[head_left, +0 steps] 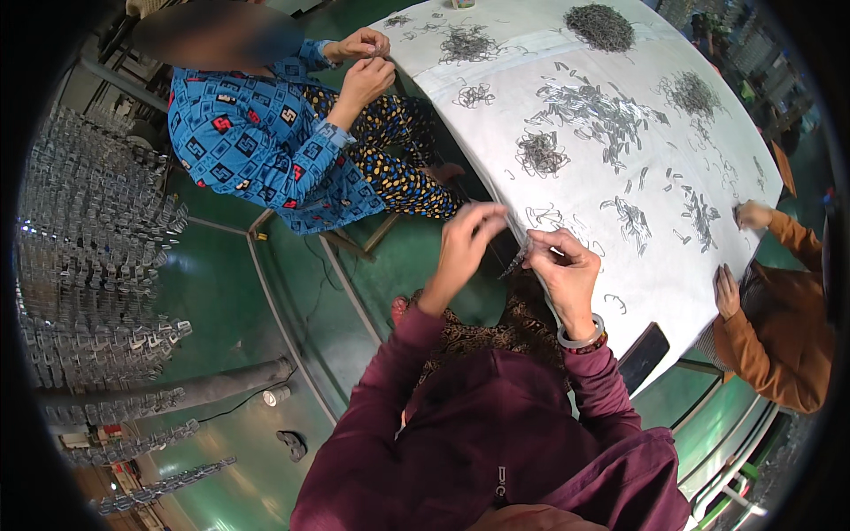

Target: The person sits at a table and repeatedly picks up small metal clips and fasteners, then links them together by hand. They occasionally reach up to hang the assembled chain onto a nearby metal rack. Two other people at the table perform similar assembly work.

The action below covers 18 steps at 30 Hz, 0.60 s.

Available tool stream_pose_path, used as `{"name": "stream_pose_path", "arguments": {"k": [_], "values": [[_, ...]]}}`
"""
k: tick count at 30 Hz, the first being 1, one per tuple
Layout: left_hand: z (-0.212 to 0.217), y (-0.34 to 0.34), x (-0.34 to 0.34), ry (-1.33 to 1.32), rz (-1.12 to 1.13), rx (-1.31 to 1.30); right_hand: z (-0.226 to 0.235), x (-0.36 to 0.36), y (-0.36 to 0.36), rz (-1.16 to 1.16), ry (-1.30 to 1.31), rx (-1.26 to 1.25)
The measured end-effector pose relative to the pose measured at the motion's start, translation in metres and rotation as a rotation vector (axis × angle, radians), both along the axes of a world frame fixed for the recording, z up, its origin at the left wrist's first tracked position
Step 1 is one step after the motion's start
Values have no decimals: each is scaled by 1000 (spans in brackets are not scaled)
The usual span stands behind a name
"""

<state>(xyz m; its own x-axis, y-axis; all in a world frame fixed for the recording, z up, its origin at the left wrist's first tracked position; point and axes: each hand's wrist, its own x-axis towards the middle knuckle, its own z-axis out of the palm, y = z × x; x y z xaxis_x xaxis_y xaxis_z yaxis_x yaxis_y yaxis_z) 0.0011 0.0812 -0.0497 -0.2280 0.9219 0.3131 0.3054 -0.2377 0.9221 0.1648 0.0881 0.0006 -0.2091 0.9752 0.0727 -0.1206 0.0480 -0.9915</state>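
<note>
At the near left edge of the white-covered table, my right hand is closed in a pinch. A short grey strand of small metal links hangs by its fingertips; their exact shape is too small to make out. To its left my left hand is raised, thumb and forefinger apart, with nothing visible between them. Just beyond my hands lie loose wire pieces. Farther up the table are a tangled heap of wire hooks and scattered flat grey metal clips.
A person in a blue patterned top works at the left side; another in a brown sleeve sits at the right. A dark phone-like slab lies at the near table edge. Racks of hanging metal strands fill the far left.
</note>
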Motion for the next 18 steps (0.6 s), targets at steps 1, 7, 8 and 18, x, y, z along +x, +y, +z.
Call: {"name": "stream_pose_path", "arguments": {"k": [1,7,8,18], "values": [[-1,23,-9,191,31,16,1,0,1,1,-19,9],[-51,155,-34,929,-285,291,2,-4,18,53,-133,-20],[-50,161,-34,955,-341,228,2,-4,20,72,-109,-35],[-8,161,-4,1010,-301,293,9,-1,20,51,-47,-74]]}}
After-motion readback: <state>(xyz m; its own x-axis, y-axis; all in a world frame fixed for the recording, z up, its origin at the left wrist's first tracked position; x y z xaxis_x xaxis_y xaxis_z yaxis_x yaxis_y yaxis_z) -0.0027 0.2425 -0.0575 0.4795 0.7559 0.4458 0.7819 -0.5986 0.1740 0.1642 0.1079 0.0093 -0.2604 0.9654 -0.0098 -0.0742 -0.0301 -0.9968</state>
